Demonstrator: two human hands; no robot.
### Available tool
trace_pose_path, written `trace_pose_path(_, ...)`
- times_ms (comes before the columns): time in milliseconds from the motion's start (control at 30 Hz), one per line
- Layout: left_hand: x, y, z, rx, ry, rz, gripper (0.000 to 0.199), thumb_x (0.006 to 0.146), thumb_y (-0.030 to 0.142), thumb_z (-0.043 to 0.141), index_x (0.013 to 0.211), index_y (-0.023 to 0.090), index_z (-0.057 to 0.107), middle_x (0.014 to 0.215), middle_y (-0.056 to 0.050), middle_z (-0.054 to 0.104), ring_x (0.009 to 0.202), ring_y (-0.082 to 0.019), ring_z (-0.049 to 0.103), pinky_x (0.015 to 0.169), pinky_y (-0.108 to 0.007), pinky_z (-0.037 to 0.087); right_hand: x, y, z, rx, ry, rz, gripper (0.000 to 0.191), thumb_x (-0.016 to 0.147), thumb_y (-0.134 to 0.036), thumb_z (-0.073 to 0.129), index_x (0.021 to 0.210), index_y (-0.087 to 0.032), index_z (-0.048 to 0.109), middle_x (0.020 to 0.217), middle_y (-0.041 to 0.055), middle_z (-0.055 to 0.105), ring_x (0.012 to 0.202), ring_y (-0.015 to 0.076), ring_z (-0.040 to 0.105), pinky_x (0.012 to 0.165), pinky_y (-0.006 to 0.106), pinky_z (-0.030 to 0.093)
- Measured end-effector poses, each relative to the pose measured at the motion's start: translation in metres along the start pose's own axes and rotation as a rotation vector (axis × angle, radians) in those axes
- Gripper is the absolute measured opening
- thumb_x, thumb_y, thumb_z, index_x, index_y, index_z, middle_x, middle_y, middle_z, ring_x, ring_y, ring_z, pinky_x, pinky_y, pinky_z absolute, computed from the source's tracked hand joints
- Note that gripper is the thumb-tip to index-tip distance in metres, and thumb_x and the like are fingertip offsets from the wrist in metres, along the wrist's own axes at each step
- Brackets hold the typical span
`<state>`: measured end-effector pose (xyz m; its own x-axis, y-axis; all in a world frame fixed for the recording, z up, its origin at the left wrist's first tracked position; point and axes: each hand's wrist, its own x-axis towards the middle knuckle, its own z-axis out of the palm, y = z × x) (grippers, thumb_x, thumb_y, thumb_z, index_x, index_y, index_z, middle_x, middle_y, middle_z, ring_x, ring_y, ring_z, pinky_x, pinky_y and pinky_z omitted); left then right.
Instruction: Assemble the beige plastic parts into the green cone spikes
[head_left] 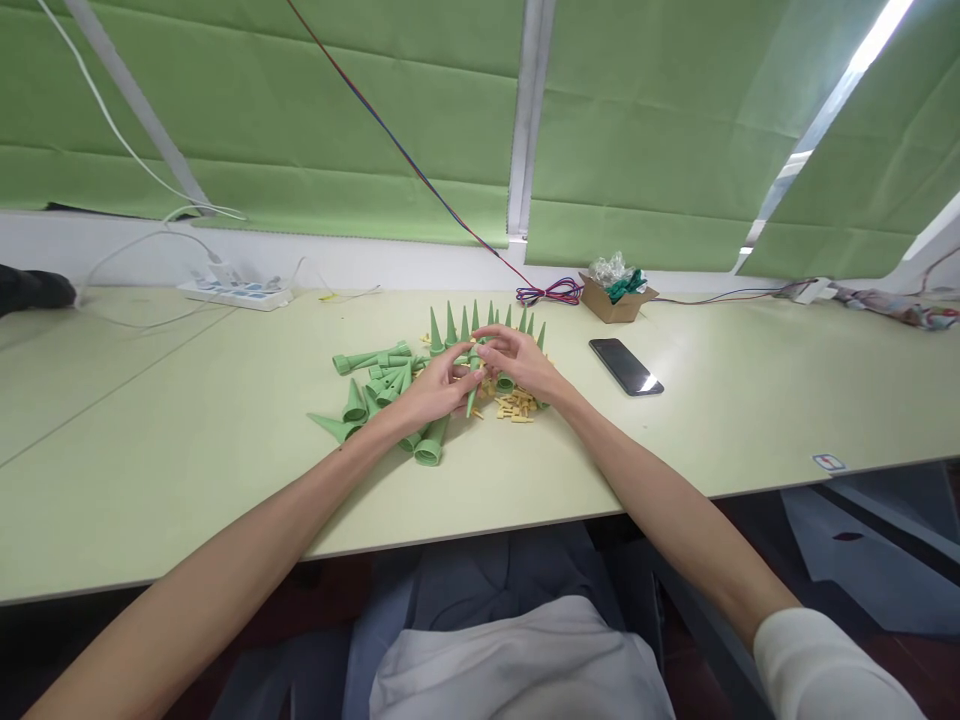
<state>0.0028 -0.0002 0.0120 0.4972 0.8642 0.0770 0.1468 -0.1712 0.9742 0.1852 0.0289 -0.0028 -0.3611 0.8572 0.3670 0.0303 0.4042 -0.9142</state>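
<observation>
My left hand is closed around a green plastic spike, a hollow cone whose point faces down toward me. My right hand meets it at the wide upper end, thumb and fingers pinched together; what sits between those fingertips is too small and covered to make out. Behind both hands, a row of green spikes stands upright with points up. More loose green spikes lie in a heap left of and below my left hand. Small yellow plastic pieces are scattered under and beside my right hand.
A black phone lies to the right. Beyond it stands a small cardboard box with clear and green plastic inside, beside a coiled red-and-blue wire. A white power strip with cables rests at the back left of the table.
</observation>
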Motion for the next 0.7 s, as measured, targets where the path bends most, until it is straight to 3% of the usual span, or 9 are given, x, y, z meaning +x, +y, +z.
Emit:
trace_pose_path(333, -0.0018, 0.0021, 0.0003, 0.055, -0.046, 0.040, 0.060, 0.086, 0.041, 0.068, 0.138, 0.020, 0.048, 0.070, 0.001, 0.055, 0.048, -0.009, 0.040, 0.047, -0.023, 0.037, -0.0006, -0.0043, 0.0000, 0.049, 0.009, 0.007, 0.049, 0.079, -0.055, 0.075, 0.112, -0.023, 0.056, 0.068, -0.0066, 0.053, 0.058, 0.0089, 0.050, 0.052, 0.022, 0.043)
trace_pose_path(700, -0.0011, -0.0005, -0.0021, 0.066, -0.058, 0.065, 0.061, 0.085, 0.041, 0.068, 0.138, 0.021, 0.048, 0.071, 0.002, 0.054, 0.049, -0.009, 0.041, 0.048, -0.024, 0.041, 0.0002, -0.0014, -0.0002, 0.069, 0.023, 0.011, 0.049, 0.076, -0.053, 0.078, 0.108, -0.023, 0.058, 0.072, -0.0043, 0.059, 0.058, 0.0095, 0.051, 0.053, 0.024, 0.042)
